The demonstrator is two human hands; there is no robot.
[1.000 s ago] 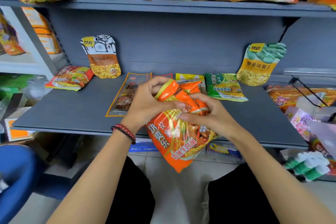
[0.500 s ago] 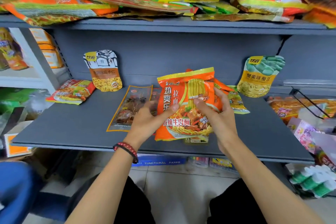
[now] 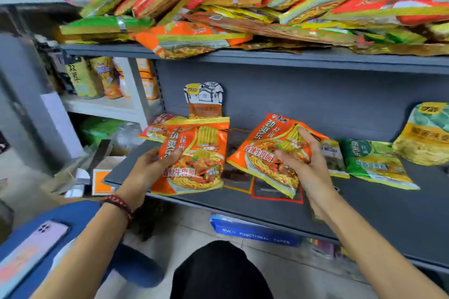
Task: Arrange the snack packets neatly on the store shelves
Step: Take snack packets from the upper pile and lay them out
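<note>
Head view showed the left hand [image 3: 145,172] gripping one orange noodle packet [image 3: 194,160] by its left edge and the right hand [image 3: 306,167] clutching a second orange packet [image 3: 262,153]. Both packets were face-up just above the grey shelf [image 3: 388,213], held apart, probably so they could be laid side by side.

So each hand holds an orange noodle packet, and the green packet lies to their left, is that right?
Not quite: the head view shows the green packet lying right of the orange packets held by the left hand and right hand.
</note>
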